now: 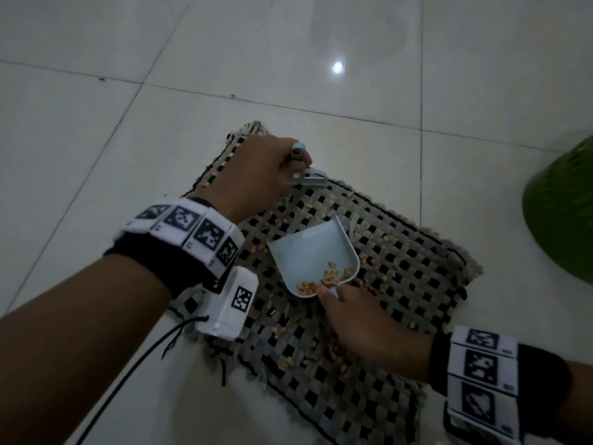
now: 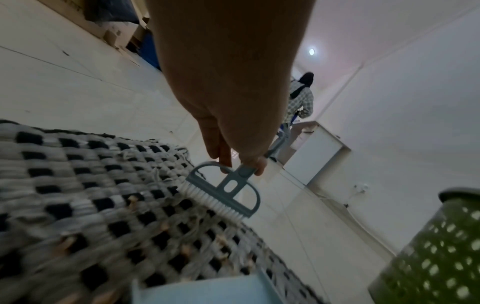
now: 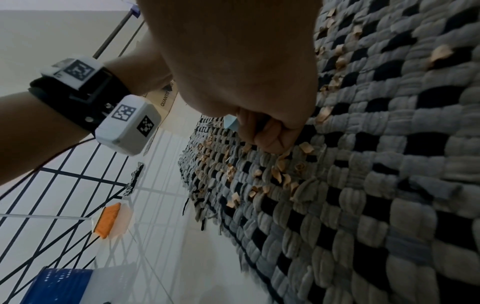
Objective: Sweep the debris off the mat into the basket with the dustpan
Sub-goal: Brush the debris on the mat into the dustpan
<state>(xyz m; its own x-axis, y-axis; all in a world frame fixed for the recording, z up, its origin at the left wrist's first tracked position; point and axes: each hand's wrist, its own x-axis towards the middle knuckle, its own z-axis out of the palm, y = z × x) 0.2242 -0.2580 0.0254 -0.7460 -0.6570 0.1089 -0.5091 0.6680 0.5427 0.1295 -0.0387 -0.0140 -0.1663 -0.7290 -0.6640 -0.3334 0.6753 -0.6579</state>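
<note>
Head view: right hand [image 1: 362, 329] grips the dustpan [image 1: 313, 256] mid-mat [image 1: 417, 268]; basket [image 1: 564, 213] at 3 o'clock. Left wrist view: left hand [image 2: 233, 131] grasps the brush [image 2: 226, 191]. Right wrist view: debris [image 3: 280, 176] remains; tilting the dustpan risks spillage.
</note>
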